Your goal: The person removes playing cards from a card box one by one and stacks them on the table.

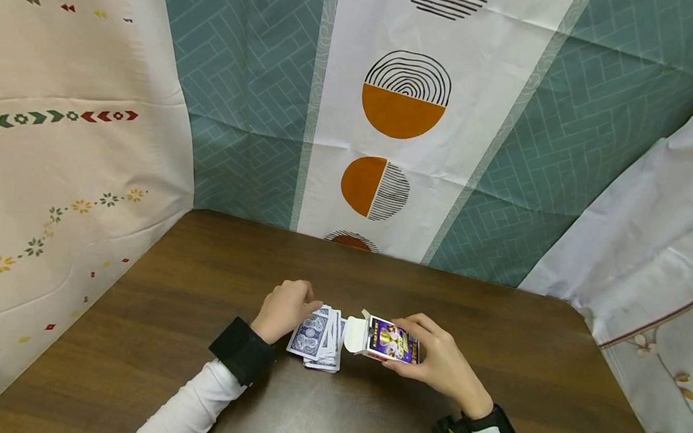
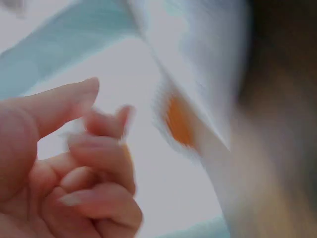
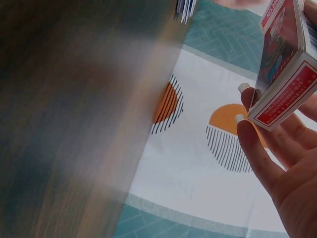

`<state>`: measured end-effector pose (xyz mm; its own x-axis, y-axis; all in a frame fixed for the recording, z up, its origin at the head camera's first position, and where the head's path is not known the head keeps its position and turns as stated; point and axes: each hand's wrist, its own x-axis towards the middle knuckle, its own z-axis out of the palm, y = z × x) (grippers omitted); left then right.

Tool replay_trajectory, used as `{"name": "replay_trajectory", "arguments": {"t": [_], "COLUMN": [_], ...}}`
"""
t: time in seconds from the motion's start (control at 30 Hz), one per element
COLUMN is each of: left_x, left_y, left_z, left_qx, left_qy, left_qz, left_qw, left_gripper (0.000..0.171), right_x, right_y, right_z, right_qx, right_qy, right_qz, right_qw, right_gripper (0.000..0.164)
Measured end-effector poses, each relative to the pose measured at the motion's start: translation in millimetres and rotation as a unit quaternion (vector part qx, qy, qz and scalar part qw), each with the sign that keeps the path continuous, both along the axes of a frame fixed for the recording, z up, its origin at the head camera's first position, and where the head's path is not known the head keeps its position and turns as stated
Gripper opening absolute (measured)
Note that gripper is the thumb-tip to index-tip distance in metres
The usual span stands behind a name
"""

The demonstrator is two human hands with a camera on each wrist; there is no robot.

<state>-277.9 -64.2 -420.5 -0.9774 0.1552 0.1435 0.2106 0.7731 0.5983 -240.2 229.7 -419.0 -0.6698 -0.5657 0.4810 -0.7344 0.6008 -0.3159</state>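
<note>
A loose pile of blue-and-white-backed playing cards (image 1: 311, 335) lies on the table. My left hand (image 1: 284, 309) is at its far left edge, with the thumb over the top card. In the left wrist view the fingers of this hand (image 2: 99, 168) are bent, with nothing seen between them. To the right of the pile, my right hand (image 1: 441, 361) holds a playing-card box (image 1: 391, 340) between thumb and fingers. The box's white flap (image 1: 356, 335) is raised and points at the cards. In the right wrist view the card box (image 3: 282, 96) shows red printed sides.
The brown wooden table (image 1: 550, 388) extends around both hands. A patterned cloth (image 1: 258, 105) hangs behind its far edge, a cream cloth (image 1: 86, 181) hangs at the left and a white cloth (image 1: 649, 228) at the right.
</note>
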Motion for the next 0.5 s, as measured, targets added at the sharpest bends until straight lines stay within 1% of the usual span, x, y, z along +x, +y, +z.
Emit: {"name": "replay_trajectory", "arguments": {"t": [0.07, 0.13, 0.17, 0.2, 0.23, 0.3, 0.4, 0.5], "left_x": [11.3, 23.9, 29.6, 35.2, 40.0, 44.5, 46.7, 46.8], "left_y": [11, 24, 30, 36, 41, 47, 50, 50], "left_z": [13.5, 24.7, 28.3, 31.2, 32.0, 29.0, 24.0, 22.3], "left_qx": [0.051, 0.099, 0.111, 0.116, 0.115, 0.108, 0.107, 0.12], "left_qy": [0.008, 0.007, 0.004, -0.001, -0.004, -0.005, -0.007, -0.017], "left_qz": [-0.056, -0.113, -0.132, -0.141, -0.139, -0.13, -0.118, -0.119], "left_qw": [0.9971, 0.9886, 0.985, 0.9831, 0.9836, 0.9855, 0.9872, 0.9855], "left_gripper": [0.014, 0.011, 0.011, 0.011, 0.011, 0.016, 0.024, 0.028], "right_x": [0.1, 0.0, -0.1, -0.2, -0.2, 0.1, 0.8, 1.4], "right_y": [0, 0, 0, -1, -1, -2, -3, -4], "right_z": [0.3, 0.8, 1.0, 1.3, 1.5, 1.2, 1.0, 1.8], "right_qx": [0.0, -0.001, -0.003, -0.005, -0.006, -0.009, -0.009, -0.01], "right_qy": [0.001, 0.004, 0.007, 0.009, 0.013, 0.022, 0.03, 0.034], "right_qz": [0.002, 0.004, 0.005, 0.006, 0.008, 0.014, 0.02, 0.022], "right_qw": [1.0, 1.0, 1.0, 1.0, 1.0, 1.0, 0.999, 0.999], "right_gripper": [0.058, 0.058, 0.058, 0.058, 0.058, 0.057, 0.058, 0.058]}}
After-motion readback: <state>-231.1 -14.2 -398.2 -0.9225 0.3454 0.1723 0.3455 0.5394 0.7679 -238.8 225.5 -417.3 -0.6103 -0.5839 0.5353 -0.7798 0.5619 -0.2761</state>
